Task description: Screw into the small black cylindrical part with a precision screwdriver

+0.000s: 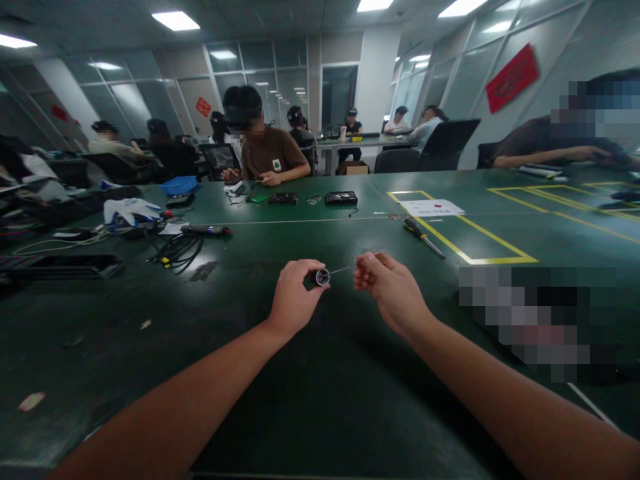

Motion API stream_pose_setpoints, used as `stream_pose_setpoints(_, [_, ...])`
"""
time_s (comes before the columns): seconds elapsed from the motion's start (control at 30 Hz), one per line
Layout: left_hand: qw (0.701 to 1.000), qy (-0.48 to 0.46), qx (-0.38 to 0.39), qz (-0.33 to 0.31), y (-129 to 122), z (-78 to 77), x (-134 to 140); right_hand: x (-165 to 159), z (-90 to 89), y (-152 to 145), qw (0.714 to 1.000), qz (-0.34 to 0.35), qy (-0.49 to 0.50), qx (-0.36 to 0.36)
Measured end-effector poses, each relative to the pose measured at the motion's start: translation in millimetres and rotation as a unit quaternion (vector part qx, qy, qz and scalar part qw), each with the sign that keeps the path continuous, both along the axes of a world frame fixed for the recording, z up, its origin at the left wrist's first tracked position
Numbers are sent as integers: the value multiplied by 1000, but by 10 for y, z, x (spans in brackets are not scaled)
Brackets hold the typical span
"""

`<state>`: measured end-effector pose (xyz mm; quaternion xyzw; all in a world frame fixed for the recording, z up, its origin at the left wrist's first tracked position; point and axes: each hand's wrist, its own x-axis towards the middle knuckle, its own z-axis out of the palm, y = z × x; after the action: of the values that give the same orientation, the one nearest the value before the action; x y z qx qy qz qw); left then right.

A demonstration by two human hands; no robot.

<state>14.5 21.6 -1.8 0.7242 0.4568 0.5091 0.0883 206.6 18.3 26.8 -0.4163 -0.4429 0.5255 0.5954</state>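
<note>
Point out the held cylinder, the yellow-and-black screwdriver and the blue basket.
Cylinder (323,277): head view, on its ringed end.
Screwdriver (423,237): head view, on the front of its handle.
Basket (180,186): head view, on its near wall.

Cylinder (320,277) shiny-rimmed, perhaps metal; tabletop (310,400) smooth, faintly glossy; gloves (131,212) cloth.

Bare forearms (210,390), bare fingers (300,267)
</note>
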Motion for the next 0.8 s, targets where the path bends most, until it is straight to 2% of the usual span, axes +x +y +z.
stream_pose_setpoints(0.1, [1000, -5, 1, 0, -7, 10, 5, 21, 0, 22, 998, 17, 41, -38])
stream_pose_setpoints(0.17, [1000, -3, -2, 2, -8, 15, 9, 24, 0, 18, 999, 7, 33, -11])
stream_pose_setpoints(0.3, [1000, -2, -4, 10, -1, 16, 9, 6, 4, -33, 995, -20, -39, 88])
stream_pose_setpoints(0.4, [1000, -3, -4, 11, 6, 16, 6, -9, 23, -82, 984, -35, -110, 134])
stream_pose_setpoints(0.6, [1000, 0, 0, 14, 7, 17, 9, -15, 81, -162, 965, -49, -199, 163])
stream_pose_setpoints(0.8, [1000, 3, 8, 18, 13, 0, 7, -5, 21, -208, 937, -54, -275, 207])
